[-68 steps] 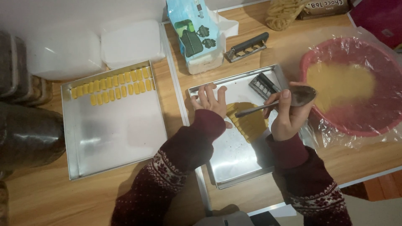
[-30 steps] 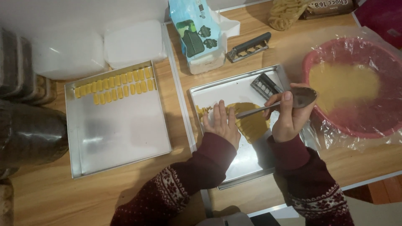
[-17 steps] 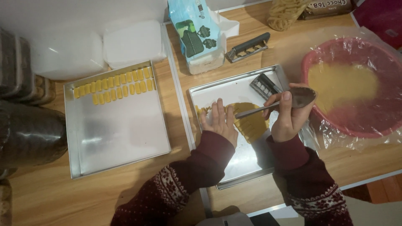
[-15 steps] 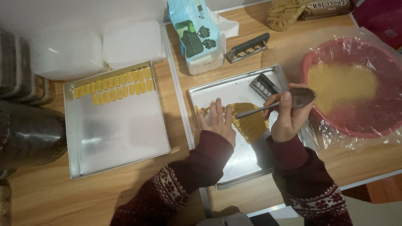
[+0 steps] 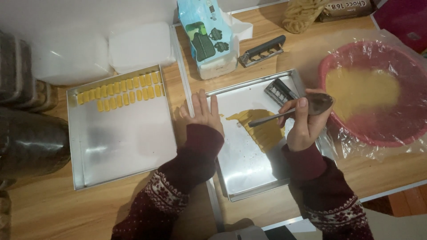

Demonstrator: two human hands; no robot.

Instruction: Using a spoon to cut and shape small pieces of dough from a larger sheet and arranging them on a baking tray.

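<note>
My right hand (image 5: 302,129) grips a metal spoon (image 5: 316,106), its handle pointing left over a flattened sheet of yellow dough (image 5: 263,129) on the right metal tray (image 5: 242,173). My left hand (image 5: 202,112) lies flat with fingers together at that tray's left edge, holding nothing. A ridged metal cutter (image 5: 279,91) rests at the tray's far corner. The left metal tray (image 5: 122,146) carries two rows of small yellow dough pieces (image 5: 119,91) along its far edge.
A pink bowl (image 5: 378,133) lined with clear plastic holds yellow dough at the right. A blue packet (image 5: 207,35), a black-handled metal tool (image 5: 261,50), white lidded boxes (image 5: 140,46) and dark containers (image 5: 26,146) at the left stand on the wooden table.
My left hand slid left off the dough to the right tray's left edge. My right hand and the spoon have barely shifted.
</note>
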